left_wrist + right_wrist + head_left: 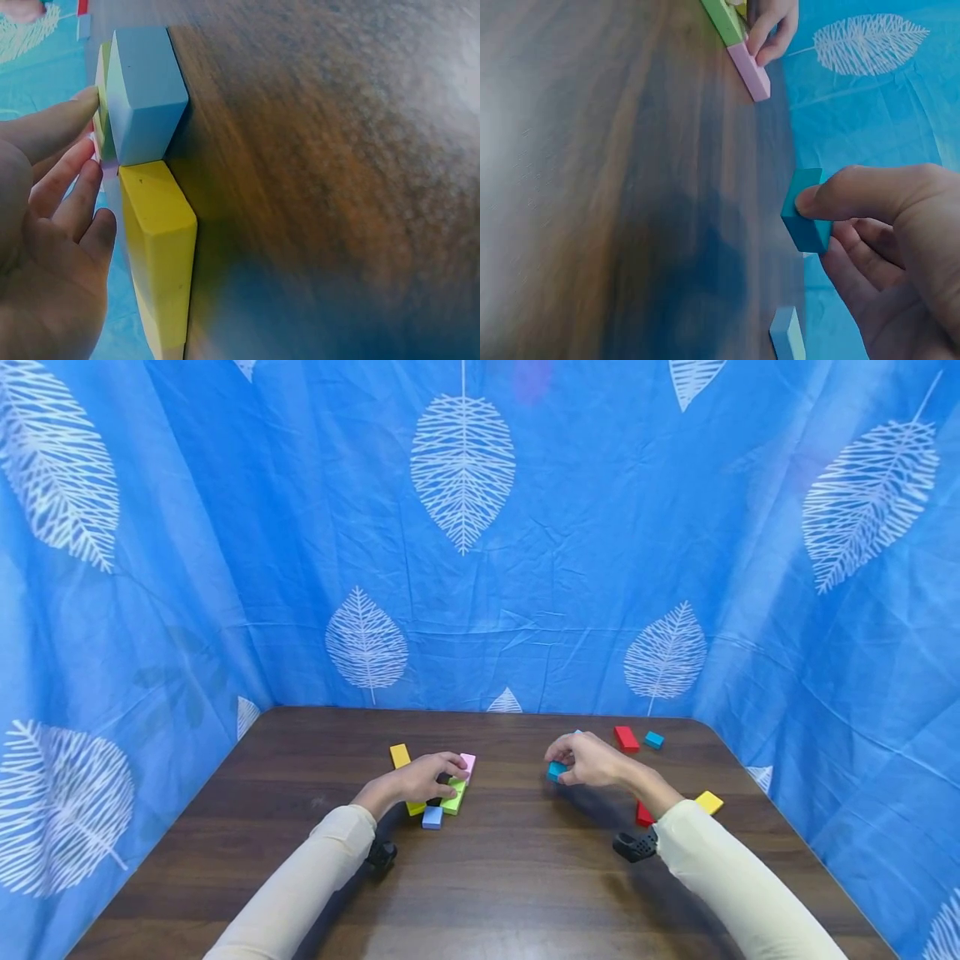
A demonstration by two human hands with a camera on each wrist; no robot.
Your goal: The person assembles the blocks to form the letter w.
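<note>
My left hand (452, 778) lies on a row of flat blocks at the table's middle left. Its fingertips (88, 142) touch the green block (454, 798) and the pink block (468, 763) beyond it. A light blue block (142, 94) and a yellow block (159, 247) lie against the near side of that row. My right hand (561, 766) pinches a small teal block (805, 215) between thumb and fingers, just above the table (510, 877). In the right wrist view another light blue block (787, 335) lies below that hand.
A second yellow block (400, 755) lies behind my left hand. A red block (626, 738) and a teal block (654, 740) sit at the back right. A yellow block (708, 802) and a red one (643, 815) lie by my right forearm. Blue leaf-print cloth (480, 568) walls three sides.
</note>
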